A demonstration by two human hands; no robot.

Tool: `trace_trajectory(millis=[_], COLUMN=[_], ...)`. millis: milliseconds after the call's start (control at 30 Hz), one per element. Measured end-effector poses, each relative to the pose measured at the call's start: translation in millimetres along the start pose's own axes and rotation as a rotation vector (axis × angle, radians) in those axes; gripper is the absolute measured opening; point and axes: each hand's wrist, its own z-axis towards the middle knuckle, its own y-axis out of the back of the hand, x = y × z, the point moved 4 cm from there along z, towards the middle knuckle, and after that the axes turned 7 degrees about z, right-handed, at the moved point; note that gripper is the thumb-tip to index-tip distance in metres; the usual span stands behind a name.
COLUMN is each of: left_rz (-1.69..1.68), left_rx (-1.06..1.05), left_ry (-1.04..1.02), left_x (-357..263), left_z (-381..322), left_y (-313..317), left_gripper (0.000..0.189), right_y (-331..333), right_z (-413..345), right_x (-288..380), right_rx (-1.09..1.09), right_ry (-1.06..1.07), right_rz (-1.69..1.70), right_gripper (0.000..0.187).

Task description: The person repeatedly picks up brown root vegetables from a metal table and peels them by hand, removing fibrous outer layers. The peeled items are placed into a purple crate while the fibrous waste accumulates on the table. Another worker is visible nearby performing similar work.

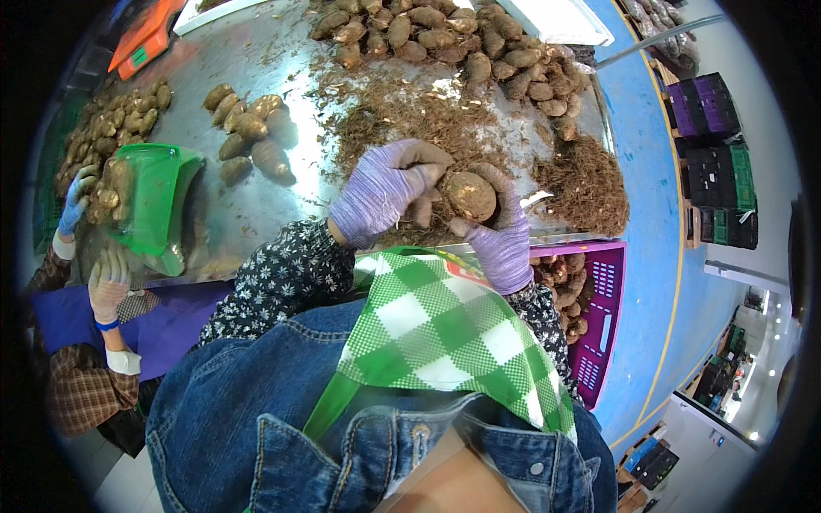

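Observation:
My right hand (503, 224), in a soiled purple knit glove, holds a round brown taro corm (471, 196) with a pale patch facing up. Close at its left is my left hand (394, 186), gloved the same way, its fingers curled; whether something small is inside them cannot be told. Beneath both hands, brown root fibres (410, 109) cover the metal table (256, 64). A large pile of hairy taro corms (436, 32) lies at the far side. Several cleaner corms (250, 127) lie left of my left hand.
A co-worker's gloved hands (108, 282) are by a green scoop (151, 199) and a corm pile (122, 118) at left. An orange scale (144, 38) stands far left. A fibre heap (580, 186) lies at right, above a purple crate (600, 320) of corms. White trays (564, 22) sit at the far edge.

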Motion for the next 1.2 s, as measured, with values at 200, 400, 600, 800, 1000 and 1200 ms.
trace_trajectory(millis=[200,400,600,800,1000,1200], left_rz=[0.308,0.596,0.469,-0.035,0.014,0.276], left_rx=[-0.076,0.148,0.105,0.192,0.167,0.016], left_ry=[-0.191,-0.096,-0.159,0.060,0.021,-0.130], left_x=[-2,-20,-5,2,4,0], left_z=[9,-4,1,-2,0,4], left_y=[10,-6,-8,-2,-4,-13], left_gripper=[0.034,0.049,0.050,0.043,0.041,0.039], right_y=[7,6,-2,2,4,-5], right_z=[4,3,1,2,2,0], right_x=[-2,-5,8,2,1,16], right_rx=[0.023,-0.016,0.034,0.001,-0.039,-0.032], right_ry=[0.023,0.033,0.392,0.224,0.283,0.581], right_rz=[0.057,-0.021,-0.703,-0.366,-0.494,-1.014], right_gripper=[0.079,0.075,0.070,0.069,0.069,0.070])
